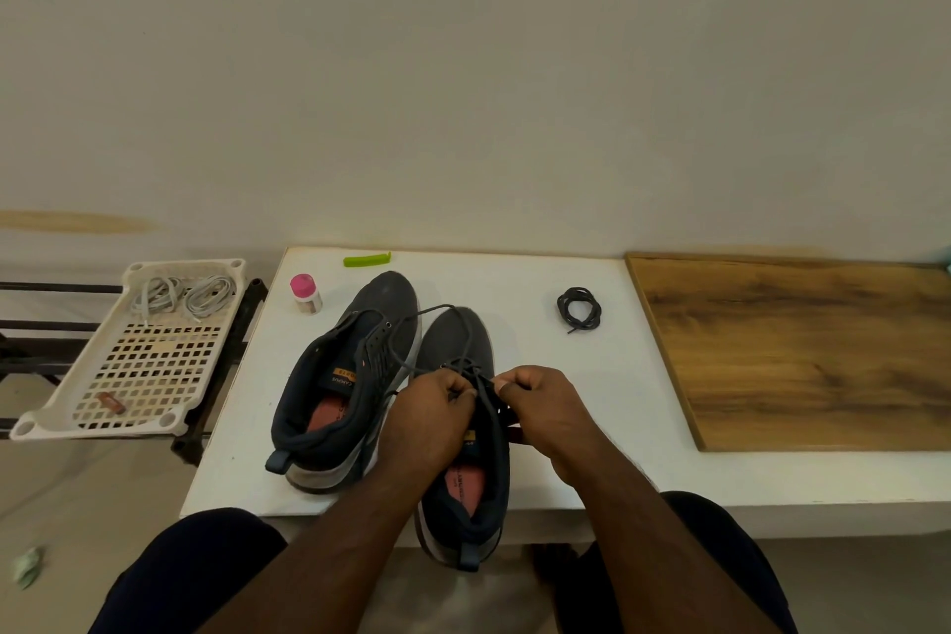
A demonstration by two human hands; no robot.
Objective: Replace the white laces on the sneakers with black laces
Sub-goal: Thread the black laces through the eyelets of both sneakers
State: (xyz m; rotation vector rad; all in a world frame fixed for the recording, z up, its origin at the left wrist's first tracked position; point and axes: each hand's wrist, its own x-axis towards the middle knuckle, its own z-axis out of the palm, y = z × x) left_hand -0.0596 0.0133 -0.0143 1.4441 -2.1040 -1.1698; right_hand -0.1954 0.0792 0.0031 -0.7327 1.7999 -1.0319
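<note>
Tray point(46, 420), left of frame, on a dark rack point(216, 407) beside the table: two bundles of white laces point(180, 300) at its far end, a small reddish-brown item point(111, 402) near its close end.

Your left hand point(429, 414) and right hand point(540, 407), centre frame, each pinch a strand of the black lace point(411, 324) over the eyelets of the right-hand sneaker point(458, 340); its heel overhangs the table's point(592, 402) near edge. The left-hand sneaker point(360, 324) touches it, unlaced.

A coiled spare black lace point(579, 308) lies well apart, right of the shoes. A pink-capped bottle point(305, 294) and green clip point(367, 258) sit near the far edge. A wooden board point(797, 350) fills the right; bare tabletop lies between it and the shoes.
</note>
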